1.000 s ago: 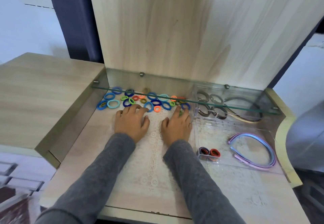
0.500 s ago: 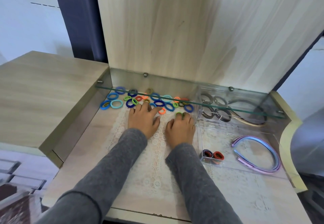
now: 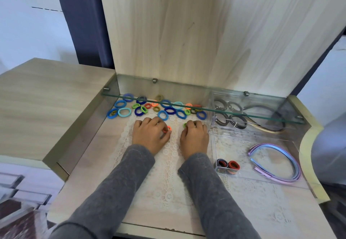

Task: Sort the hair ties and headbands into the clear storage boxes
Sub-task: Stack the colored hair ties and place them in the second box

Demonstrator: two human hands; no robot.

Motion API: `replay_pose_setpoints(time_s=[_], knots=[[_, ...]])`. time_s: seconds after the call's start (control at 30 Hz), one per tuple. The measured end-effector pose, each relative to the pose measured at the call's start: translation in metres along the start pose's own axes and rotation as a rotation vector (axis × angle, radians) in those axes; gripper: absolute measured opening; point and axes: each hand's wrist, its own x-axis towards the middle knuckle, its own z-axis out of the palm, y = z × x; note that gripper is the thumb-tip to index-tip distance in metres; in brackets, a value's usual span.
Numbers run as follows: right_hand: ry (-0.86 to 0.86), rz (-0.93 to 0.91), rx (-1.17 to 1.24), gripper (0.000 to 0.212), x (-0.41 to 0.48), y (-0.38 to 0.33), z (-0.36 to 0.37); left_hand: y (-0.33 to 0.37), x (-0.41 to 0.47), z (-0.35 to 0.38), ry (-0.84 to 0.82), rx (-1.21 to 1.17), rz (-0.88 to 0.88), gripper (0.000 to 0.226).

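Head view, left hand (image 3: 149,135) fingers (image 3: 156,122) pinching orange tie (image 3: 168,128), right hand (image 3: 194,139) fingers (image 3: 193,125) gripping green tie (image 3: 185,125) (axes hidden).

The left grip (image 3: 150,135) curls over an orange hair tie (image 3: 169,128), so only a sliver of it shows. The right grip (image 3: 194,137) hides nearly all of a green hair tie (image 3: 185,125). Beyond both grips, the edge of the glass shelf (image 3: 243,112) crosses the far ties (image 3: 177,105). Both sleeves (image 3: 112,192) run off the bottom edge.
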Motion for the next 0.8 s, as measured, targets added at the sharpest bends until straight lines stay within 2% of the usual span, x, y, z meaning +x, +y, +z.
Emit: replay_pose_setpoints(time_s=[0.23, 0.33, 0.43, 0.57, 0.8], knots=[[0.084, -0.090, 0.001, 0.013, 0.000, 0.003, 0.004, -0.028, -0.012, -0.012, -0.071, -0.101, 0.038, 0.019], [0.127, -0.123, -0.044, 0.012, -0.002, 0.003, 0.006, -0.042, -0.016, -0.012, -0.108, -0.217, 0.098, 0.016], [0.132, -0.178, -0.029, 0.011, -0.003, 0.002, 0.005, -0.050, -0.017, -0.008, -0.099, -0.426, 0.063, 0.016], [0.080, -0.219, 0.060, 0.011, -0.004, -0.008, -0.001, -0.051, -0.017, -0.009, -0.094, -0.537, -0.001, 0.021], [-0.161, -0.415, 0.229, 0.014, -0.011, -0.015, -0.003, -0.050, -0.021, -0.009, 0.039, -0.441, -0.189, 0.030]])
